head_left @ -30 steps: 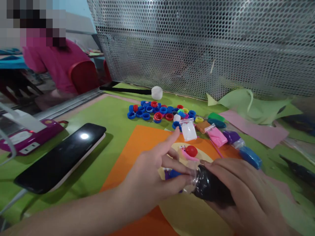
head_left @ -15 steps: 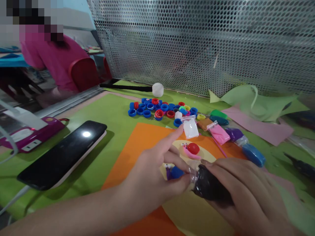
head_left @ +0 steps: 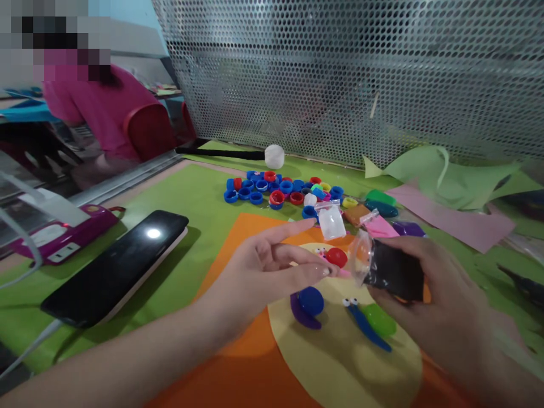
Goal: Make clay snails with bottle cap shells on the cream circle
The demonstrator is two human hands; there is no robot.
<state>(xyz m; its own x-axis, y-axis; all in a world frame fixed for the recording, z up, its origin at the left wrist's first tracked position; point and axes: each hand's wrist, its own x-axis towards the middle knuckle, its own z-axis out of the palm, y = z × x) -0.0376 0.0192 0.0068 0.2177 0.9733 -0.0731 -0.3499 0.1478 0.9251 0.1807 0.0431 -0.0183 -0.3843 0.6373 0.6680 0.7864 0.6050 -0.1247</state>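
Observation:
My right hand (head_left: 429, 294) grips a black clay block in a clear plastic bag (head_left: 393, 269), lifted above the pale yellow disc (head_left: 340, 362) on the orange sheet (head_left: 242, 362). My left hand (head_left: 267, 266) hovers beside the bag's open end, fingers loosely apart and holding nothing. On the disc sit clay snails: a purple and blue one (head_left: 308, 306), a blue and green one (head_left: 369, 323) and a pink and red one (head_left: 335, 258).
Several bottle caps (head_left: 276, 192) lie behind, with bagged clay blocks, white (head_left: 331, 222), pink (head_left: 378, 225) and green (head_left: 380, 198). A black phone (head_left: 119, 266) and a magenta device (head_left: 63, 235) lie at left. Green and pink paper (head_left: 446, 187) is at right. A person in pink sits far left.
My right hand lifted the black clay bag up and to the right. My left hand let go of the bag's end and opened, uncovering the snails on the disc.

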